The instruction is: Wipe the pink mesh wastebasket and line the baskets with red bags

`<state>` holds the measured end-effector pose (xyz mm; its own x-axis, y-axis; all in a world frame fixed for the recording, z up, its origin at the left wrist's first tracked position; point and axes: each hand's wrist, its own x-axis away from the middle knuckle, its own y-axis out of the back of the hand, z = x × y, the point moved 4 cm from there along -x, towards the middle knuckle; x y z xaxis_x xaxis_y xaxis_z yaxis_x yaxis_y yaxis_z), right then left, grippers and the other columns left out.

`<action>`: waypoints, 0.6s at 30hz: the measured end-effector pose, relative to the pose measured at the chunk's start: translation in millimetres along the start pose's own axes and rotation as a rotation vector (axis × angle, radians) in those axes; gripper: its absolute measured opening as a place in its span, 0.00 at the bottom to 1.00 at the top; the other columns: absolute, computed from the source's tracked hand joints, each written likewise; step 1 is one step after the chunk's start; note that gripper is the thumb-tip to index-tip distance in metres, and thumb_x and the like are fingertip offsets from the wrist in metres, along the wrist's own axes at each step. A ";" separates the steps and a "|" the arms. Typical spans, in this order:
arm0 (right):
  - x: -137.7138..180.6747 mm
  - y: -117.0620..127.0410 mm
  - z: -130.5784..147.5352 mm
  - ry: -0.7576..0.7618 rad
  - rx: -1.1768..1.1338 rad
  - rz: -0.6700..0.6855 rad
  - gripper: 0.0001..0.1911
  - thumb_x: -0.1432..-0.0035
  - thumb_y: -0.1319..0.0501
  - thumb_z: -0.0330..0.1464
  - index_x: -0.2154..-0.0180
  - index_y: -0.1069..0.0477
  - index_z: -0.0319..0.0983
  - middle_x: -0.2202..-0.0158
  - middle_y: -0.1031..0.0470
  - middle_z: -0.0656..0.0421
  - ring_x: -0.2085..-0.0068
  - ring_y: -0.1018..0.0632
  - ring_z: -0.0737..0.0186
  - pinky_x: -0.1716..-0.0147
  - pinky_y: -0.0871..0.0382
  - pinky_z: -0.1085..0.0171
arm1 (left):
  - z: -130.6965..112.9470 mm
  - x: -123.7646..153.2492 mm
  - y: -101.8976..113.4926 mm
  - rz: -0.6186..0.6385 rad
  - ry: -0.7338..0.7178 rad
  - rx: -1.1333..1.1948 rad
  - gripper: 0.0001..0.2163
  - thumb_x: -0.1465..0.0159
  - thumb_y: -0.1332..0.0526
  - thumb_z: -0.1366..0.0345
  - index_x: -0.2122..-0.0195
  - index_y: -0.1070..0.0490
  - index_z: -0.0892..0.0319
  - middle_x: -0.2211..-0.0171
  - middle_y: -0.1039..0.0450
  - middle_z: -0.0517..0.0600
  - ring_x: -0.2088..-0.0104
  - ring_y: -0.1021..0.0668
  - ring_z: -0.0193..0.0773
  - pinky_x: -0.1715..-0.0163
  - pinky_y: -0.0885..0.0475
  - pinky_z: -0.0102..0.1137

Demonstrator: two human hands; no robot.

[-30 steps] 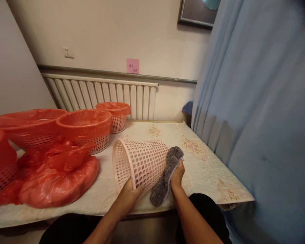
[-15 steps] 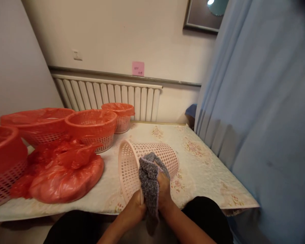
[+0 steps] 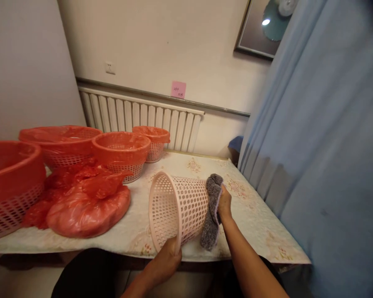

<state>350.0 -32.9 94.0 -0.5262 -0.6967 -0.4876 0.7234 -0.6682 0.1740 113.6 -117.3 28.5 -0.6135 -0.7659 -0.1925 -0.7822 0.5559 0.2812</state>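
Observation:
A pale pink perforated plastic basket (image 3: 191,203) lies on its side, its open mouth turned to the left. My left hand (image 3: 168,260) is closed around the lower part of its rim. A grey cloth (image 3: 211,213) with a light purple edge is in my right hand (image 3: 224,203), pressed against the basket's base end at the right. The cloth hides part of that base and most of my right fingertips.
Several baskets lined with red plastic bags, one of them a nearer basket (image 3: 14,182), stand at the left. A filled red plastic bag (image 3: 90,211) lies among them on the floral-covered bed (image 3: 257,231). A blue curtain (image 3: 313,136) hangs at the right; a radiator (image 3: 149,112) lines the wall.
My right hand has carried the cloth from near the basket's rim rightward to its base. My left hand keeps its hold on the rim. The view has tilted slightly.

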 end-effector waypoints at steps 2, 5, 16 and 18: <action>4.9 14.4 -18.9 -0.055 0.017 -0.083 0.14 0.49 0.47 0.41 0.74 0.32 0.38 0.74 0.27 0.58 0.70 0.31 0.61 0.66 0.38 0.63 | -3.2 -0.7 -0.4 -0.003 -0.003 0.013 0.26 0.43 0.51 0.78 0.46 0.27 0.59 0.45 0.26 0.49 0.41 0.30 0.44 0.37 0.42 0.41; 35.5 27.8 -39.6 -0.119 0.031 -0.166 0.16 0.50 0.48 0.43 0.71 0.31 0.37 0.70 0.24 0.55 0.68 0.29 0.59 0.65 0.37 0.62 | -8.1 -2.6 -2.0 -0.014 -0.006 0.024 0.27 0.45 0.52 0.78 0.46 0.27 0.59 0.45 0.26 0.50 0.41 0.30 0.43 0.37 0.41 0.40; 138.7 4.4 8.5 -0.437 -0.351 0.060 0.17 0.45 0.47 0.45 0.70 0.28 0.39 0.74 0.25 0.59 0.71 0.25 0.59 0.69 0.30 0.63 | -17.6 -24.0 -27.9 -0.082 -0.102 0.081 0.20 0.38 0.47 0.68 0.45 0.29 0.60 0.49 0.23 0.54 0.49 0.24 0.45 0.44 0.32 0.40; 139.3 1.2 36.7 -0.237 -0.227 0.116 0.15 0.43 0.46 0.42 0.69 0.27 0.39 0.74 0.25 0.59 0.70 0.25 0.59 0.67 0.31 0.62 | -14.8 -28.7 -33.3 -0.081 -0.086 0.044 0.18 0.37 0.47 0.65 0.49 0.26 0.60 0.52 0.22 0.56 0.53 0.23 0.46 0.49 0.28 0.38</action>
<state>261.1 -140.3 57.7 -0.5049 -0.8234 -0.2591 0.8512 -0.5247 0.0087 158.8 -118.6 38.5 -0.5538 -0.7793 -0.2934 -0.8324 0.5087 0.2200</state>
